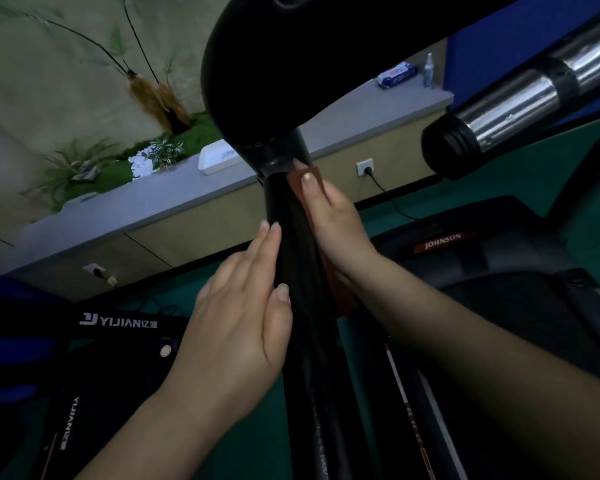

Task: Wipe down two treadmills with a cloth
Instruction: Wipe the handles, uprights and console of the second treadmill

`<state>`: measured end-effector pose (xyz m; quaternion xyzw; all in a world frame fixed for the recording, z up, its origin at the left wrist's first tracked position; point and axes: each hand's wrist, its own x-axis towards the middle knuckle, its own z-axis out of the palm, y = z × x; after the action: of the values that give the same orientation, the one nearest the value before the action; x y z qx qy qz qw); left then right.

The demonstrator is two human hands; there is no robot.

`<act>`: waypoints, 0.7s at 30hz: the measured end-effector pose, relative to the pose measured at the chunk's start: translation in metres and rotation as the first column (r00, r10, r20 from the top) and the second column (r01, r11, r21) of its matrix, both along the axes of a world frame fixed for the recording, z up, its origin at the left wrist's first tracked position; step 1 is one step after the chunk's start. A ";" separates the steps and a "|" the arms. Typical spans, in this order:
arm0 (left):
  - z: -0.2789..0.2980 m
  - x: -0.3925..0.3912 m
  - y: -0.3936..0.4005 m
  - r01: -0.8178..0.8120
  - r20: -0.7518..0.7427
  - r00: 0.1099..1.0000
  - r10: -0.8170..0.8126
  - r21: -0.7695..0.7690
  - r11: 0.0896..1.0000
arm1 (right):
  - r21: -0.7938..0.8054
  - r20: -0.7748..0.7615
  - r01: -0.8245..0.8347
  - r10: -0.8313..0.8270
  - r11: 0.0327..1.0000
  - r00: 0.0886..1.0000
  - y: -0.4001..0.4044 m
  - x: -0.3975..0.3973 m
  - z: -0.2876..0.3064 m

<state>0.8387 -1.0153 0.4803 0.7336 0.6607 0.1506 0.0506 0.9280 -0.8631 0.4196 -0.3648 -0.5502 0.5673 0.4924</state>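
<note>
While the right hand point(329, 223) presses the cloth point(314, 181) against the treadmill's post point(291, 258), fingers closed on it, the left hand point(243, 306) rests open alongside; the wiping looks midway, other treadmill point(118, 341) unjudgeable.

dim, underexposed, blurred wide-angle edges

Cloth point(314, 192) is reddish-brown, upright post point(293, 258) black, floor point(499, 174) teal-green, handlebar point(520, 95) shiny chrome w/ black bands.
</note>
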 end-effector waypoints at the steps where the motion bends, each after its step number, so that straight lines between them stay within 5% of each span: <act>1: 0.000 0.000 0.000 -0.003 0.000 1.000 0.003 0.000 1.000 | 0.003 -0.001 -0.002 0.002 1.000 1.000 -0.015 0.006 -0.001; 5: -0.001 0.001 0.001 -0.015 0.020 1.000 0.016 -0.007 1.000 | 0.093 -0.076 0.005 0.002 0.996 0.997 -0.070 0.028 -0.002; 9: 0.000 0.002 0.001 -0.021 -0.004 1.000 0.021 -0.016 1.000 | 0.096 0.097 -0.007 -0.002 0.995 0.995 -0.017 0.009 0.014; 13: 0.001 0.003 0.000 -0.031 -0.015 0.999 0.031 -0.026 0.999 | -0.018 -0.032 -0.017 0.016 1.000 0.999 0.013 -0.001 0.017; 21: 0.000 0.004 -0.001 -0.064 0.049 0.997 0.066 -0.044 0.997 | -0.164 -0.093 -0.147 0.133 0.975 0.987 -0.071 0.042 -0.005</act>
<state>0.8428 -1.0163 0.4802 0.7065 0.6857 0.1565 0.0781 0.9696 -0.9337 0.4145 -0.3425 -0.5036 0.6599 0.4399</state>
